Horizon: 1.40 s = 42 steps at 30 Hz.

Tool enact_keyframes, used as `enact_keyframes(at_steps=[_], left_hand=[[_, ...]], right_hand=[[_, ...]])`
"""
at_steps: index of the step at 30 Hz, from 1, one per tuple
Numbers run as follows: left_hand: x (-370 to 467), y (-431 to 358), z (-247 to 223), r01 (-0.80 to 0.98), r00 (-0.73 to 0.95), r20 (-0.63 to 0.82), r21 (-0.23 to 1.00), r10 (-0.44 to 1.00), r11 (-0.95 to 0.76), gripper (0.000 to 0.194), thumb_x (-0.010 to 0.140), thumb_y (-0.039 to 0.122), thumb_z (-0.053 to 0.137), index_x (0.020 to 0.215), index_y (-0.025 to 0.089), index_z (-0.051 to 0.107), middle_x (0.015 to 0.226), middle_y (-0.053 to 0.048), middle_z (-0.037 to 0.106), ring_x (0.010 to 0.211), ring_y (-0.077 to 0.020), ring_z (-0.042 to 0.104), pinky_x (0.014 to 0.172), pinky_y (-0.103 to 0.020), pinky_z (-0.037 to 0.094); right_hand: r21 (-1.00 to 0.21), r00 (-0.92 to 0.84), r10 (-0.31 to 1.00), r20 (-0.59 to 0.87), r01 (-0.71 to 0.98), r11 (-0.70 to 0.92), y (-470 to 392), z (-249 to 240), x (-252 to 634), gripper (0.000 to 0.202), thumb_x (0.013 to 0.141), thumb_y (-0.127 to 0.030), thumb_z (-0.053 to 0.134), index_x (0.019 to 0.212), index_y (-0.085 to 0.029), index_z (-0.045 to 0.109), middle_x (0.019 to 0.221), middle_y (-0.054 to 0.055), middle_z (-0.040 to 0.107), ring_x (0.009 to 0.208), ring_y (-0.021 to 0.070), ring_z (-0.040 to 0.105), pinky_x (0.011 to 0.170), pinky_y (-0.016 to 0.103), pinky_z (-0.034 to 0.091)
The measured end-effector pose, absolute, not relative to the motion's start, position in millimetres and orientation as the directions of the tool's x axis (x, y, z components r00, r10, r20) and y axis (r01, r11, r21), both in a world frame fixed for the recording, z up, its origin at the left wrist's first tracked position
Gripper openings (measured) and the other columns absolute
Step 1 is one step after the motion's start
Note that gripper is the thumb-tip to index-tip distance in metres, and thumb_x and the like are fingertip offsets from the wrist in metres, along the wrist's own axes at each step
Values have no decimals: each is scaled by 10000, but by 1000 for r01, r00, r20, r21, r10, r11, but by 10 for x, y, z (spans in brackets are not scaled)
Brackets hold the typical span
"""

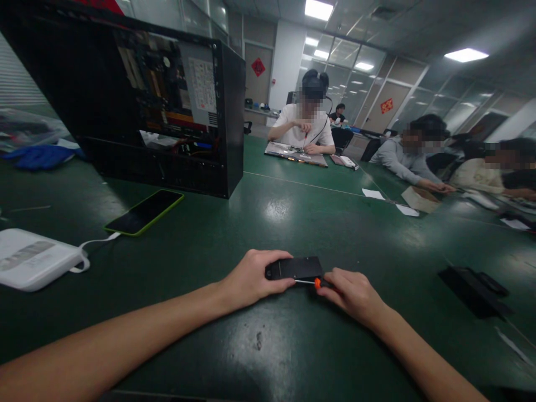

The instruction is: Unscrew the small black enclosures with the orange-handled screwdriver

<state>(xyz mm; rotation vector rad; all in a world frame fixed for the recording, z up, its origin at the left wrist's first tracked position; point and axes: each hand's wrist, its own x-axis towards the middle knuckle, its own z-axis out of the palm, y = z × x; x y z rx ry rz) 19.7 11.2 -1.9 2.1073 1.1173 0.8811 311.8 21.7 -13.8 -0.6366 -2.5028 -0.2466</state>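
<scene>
My left hand (264,273) is closed around the left end of a flat black rectangular device (305,268), thumb along its near edge. What kind of device it is I cannot tell. In my right hand (354,293) is a screwdriver (317,283) with an orange collar and a thin metal shaft. The shaft points left along the device's near edge, and its tip is hidden by my left thumb. The fingers of my right hand wrap the dark handle and sit close to the device's right end.
A black computer case (234,123) with an open side stands at the back left. Before it lie a green-edged phone (146,212) and a cabled white power bank (37,259). Blue gloves (39,156) lie far left, black items (475,290) right. Several people sit beyond.
</scene>
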Motion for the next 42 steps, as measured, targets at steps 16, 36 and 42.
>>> enact_keyframes(at_steps=[16,36,42], left_hand=[[133,105,145,518,433,274,704,859,-486,436,850,375,812,1238,182,767,1143,-62,815,978,-245,776,896,-328,572],[-298,716,37,647,233,337,647,912,-404,257,952,316,619,1023,190,831,1039,-68,831,963,-261,771,940,-377,566],[-336,730,-21,676,356,369,533,859,-509,258,963,297,605,1035,192,829,1058,-83,822,985,-259,763,944,-367,568]], right_hand=[[135,-759,355,546,498,857,175,50,3238,192,1021,-311,623,904,-161,653,636,-15,540,525,106,454,521,284,306],[-143,-479,708,519,768,624,349,-21,3364,220,1040,-338,563,1066,-161,692,915,79,703,765,177,675,707,307,520],[-206,-471,775,421,783,588,363,-38,3297,226,1027,-350,577,1033,-180,726,937,69,719,802,181,691,729,313,539]])
